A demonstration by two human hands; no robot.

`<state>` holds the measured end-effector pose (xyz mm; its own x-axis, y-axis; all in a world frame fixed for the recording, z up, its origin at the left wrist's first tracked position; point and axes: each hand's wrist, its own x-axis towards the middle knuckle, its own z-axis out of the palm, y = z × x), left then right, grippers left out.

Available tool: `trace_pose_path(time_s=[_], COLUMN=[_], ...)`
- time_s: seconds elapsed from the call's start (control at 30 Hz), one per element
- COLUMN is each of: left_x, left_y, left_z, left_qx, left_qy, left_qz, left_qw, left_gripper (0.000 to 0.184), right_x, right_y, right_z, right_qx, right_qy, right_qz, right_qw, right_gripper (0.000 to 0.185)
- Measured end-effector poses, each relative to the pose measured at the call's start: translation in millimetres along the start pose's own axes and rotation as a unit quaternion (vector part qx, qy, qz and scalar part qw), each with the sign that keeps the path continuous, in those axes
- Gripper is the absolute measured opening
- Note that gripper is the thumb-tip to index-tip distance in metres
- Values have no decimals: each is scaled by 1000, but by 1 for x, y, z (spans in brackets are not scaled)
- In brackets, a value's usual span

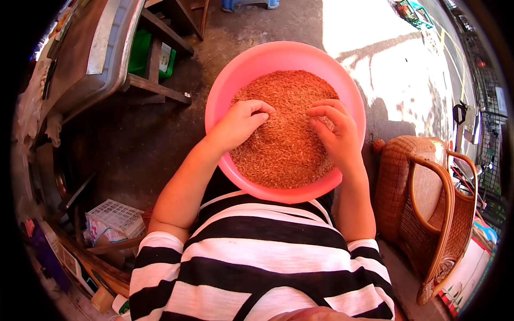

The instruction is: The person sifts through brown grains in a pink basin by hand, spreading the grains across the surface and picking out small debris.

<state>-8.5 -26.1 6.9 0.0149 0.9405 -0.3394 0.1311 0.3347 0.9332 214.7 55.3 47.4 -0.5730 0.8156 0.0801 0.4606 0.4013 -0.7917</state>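
Observation:
A large pink basin (222,96) rests at my lap, holding a wide heap of small reddish-brown grains (289,139). Over the left part of the heap is my left hand (242,122), its thumb and fingertips brought together; anything between them is too small to make out. My right hand (336,128) is above the right part of the grains, fingers curved and thumb a little apart from them, with nothing visible in between. Both forearms reach in across the near rim of the basin.
A wicker chair (396,187) stands close on the right. At the upper left are a wooden-legged table (80,59) and a green container (140,53). A white plastic basket (116,216) sits lower left, and a blue stool (250,4) at the top.

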Motion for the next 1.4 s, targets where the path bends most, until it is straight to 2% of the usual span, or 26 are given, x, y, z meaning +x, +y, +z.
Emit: trace_pose_path(time_s=[0.2,0.33,0.5,0.6,0.73,0.83,0.93,1.07,1.13,1.23,1.33,1.4], left_x=[-1,-2,-2,-2,-3,0,0,-1,1,0,-1,0], left_y=[2,2,4,7,11,3,2,5,5,4,2,2], left_z=[1,0,0,-2,-3,-4,-4,-6,-6,-5,-6,-6], left_qx=[-25,-32,-45,-53,-95,-151,-191,-208,-210,-212,-212,-208], left_qy=[-1,-3,-11,-9,20,54,77,80,84,95,100,105], left_qz=[-13,-8,-13,-10,-4,19,28,32,33,31,36,40], left_qw=[1000,999,999,999,995,987,978,974,974,972,971,972], left_gripper=[21,21,19,19,17,16,16,18,18,18,18,18], right_x=[15,8,9,3,1,-2,-5,-18,-24,-27,-16,-8], right_y=[-19,-24,6,18,13,20,4,-24,-37,-27,-9,6], right_z=[10,5,-4,-11,-18,-17,-27,-17,-6,7,3,1], right_qx=[-81,-101,-80,87,92,129,40,-30,-68,-111,-142,-107], right_qy=[-72,-175,-129,-92,-43,-44,-104,-215,-258,-245,-187,-137], right_qz=[-93,-162,-29,113,117,65,-71,-125,-183,-204,-174,-175], right_qw=[990,966,988,985,988,988,991,968,946,941,956,969], right_gripper=[20,25,16,14,13,17,25,33,29,22,18,15])
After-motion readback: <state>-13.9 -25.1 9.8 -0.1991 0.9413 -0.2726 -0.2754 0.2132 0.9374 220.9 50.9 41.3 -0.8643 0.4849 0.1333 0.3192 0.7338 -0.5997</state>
